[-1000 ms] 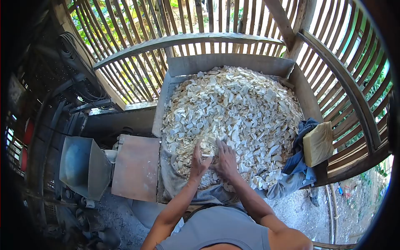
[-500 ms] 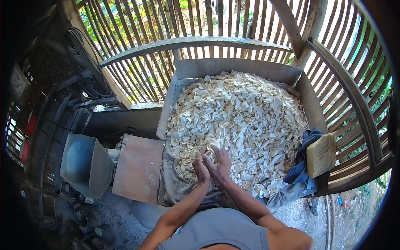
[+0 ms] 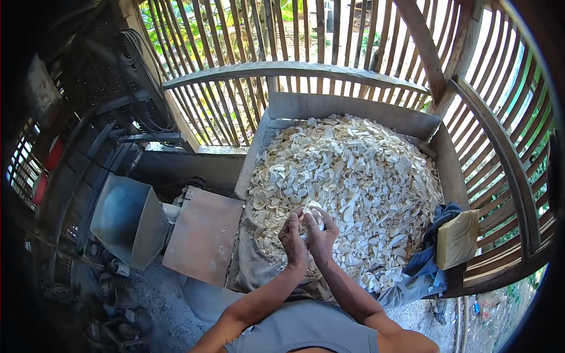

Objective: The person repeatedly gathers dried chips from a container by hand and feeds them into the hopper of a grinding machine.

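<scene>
A heap of pale, dried chips fills the wooden bin in front of me. At the heap's near side my left hand and my right hand are cupped together, fingers curled inward. Between them sits a small bunch of whitish chips, partly covered by the fingers. Whether the lower edges of the hands touch the heap I cannot tell. Grey cloth is draped over the bin's near left corner, just beside my left hand.
Left of the bin lies a flat reddish-brown board, with a metal hopper beyond it. A blue cloth and a yellowish block rest at the right edge. Slatted wooden walls with a curved-looking rail stand behind.
Both hands have come up and closed together around whitish chips, which now show between the fingers. The whole view has shifted slightly, with the bin appearing further right.
</scene>
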The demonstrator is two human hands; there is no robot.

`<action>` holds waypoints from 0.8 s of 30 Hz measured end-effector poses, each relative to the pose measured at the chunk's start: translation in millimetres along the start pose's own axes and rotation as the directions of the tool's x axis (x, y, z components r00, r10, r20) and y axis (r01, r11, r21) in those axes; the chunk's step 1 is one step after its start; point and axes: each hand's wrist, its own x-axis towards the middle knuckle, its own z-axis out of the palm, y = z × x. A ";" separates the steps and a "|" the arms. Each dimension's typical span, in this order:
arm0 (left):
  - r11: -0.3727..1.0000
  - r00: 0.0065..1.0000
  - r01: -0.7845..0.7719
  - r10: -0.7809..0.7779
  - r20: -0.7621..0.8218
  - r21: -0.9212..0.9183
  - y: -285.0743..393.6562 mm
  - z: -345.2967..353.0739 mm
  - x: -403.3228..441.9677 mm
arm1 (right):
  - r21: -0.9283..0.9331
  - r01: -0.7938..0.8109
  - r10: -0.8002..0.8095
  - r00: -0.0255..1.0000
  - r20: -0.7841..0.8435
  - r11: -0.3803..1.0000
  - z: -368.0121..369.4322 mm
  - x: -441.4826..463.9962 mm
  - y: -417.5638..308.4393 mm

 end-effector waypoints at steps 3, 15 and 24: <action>0.996 0.997 -0.064 0.066 0.026 -0.060 13.1 -2.8 3.4 | -0.037 0.066 -0.065 0.998 0.017 0.997 10.9 -1.0 -9.0; 0.907 0.905 -0.421 0.421 -0.066 0.013 149.7 -26.1 42.2 | 0.158 0.265 -0.300 0.916 0.266 0.951 128.1 8.1 -92.4; 0.712 0.688 -0.701 0.686 -0.238 0.027 303.3 -105.1 86.2 | 0.507 0.203 -0.467 0.746 0.474 0.838 297.8 -33.9 -175.9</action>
